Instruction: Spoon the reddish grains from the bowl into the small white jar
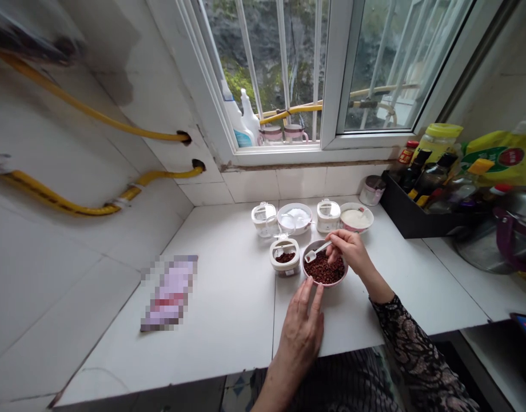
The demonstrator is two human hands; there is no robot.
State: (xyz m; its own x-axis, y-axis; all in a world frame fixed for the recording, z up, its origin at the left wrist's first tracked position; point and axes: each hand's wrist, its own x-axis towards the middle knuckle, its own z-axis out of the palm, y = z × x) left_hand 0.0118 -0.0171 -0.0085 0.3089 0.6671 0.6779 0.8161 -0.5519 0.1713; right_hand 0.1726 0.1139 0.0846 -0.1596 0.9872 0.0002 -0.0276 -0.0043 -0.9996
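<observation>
My right hand (pixel 347 249) pinches the handle of a small white spoon (pixel 311 256) above a bowl (pixel 346 277) of dark red peppercorn-like grains (pixel 325 269). The spoon's scoop hangs over the bowl's left side. My left hand (pixel 303 318) rests with fingers stretched out at the bowl's near edge, fingertips at its rim. Just left of the bowl stands a clear seasoning jar (pixel 285 266) with a cream rim, its lid raised, some of the same dark grains inside.
Behind are a bowl of white grains (pixel 294 218), a bowl of pale powder (pixel 356 217) and two seasoning jars, left (pixel 263 217) and right (pixel 328 214). A black box (pixel 413 220) of bottles and a metal pot (pixel 477 246) stand right. A blurred purple packet (pixel 171 293) lies left.
</observation>
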